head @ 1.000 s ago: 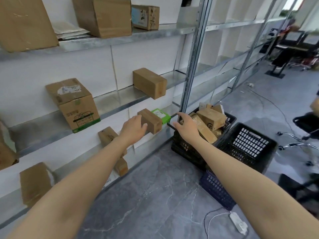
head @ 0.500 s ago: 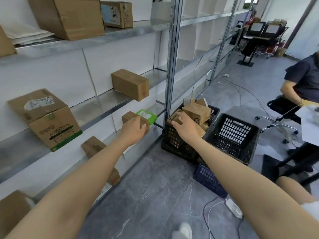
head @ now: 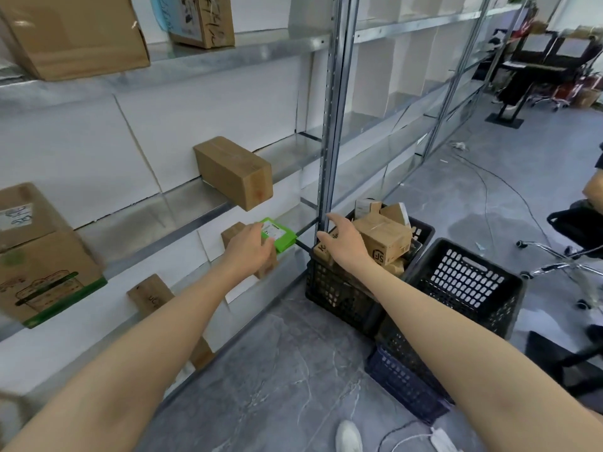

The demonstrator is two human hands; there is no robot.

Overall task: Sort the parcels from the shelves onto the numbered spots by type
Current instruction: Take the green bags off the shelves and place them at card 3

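1. Fingers (head: 267, 248) of the left hand (head: 249, 249) bend down over the near end of the brown box (head: 232, 233) and seem to clamp it. Their tips lie against the edge of the green box (head: 281, 235) just beside it.
2. Fingers (head: 332, 220) of the right hand (head: 344, 244) are spread apart and straight and hold nothing. The hand hovers over the full crate (head: 339, 290), close to the post (head: 329, 125).
3. A second ago the left hand touched only the back of the brown box, and most of its top showed. Now the hand covers nearly all of it, so the grip looks settled.
4. The right hand was low by the shelf (head: 301, 220) edge a second ago. It has since lifted and opened wider, likely to take the far side of the box or to fetch the green one.
5. Both boxes are where they were on the low shelf, the brown one overhanging its front edge. Nothing has been lifted yet.
6. The view has swung closer and to the right, bringing the empty crate (head: 466, 282) nearer.
7. For the task, this is the pickup of one parcel. No numbered spots are in view, so the carry and the sorting are both ahead.
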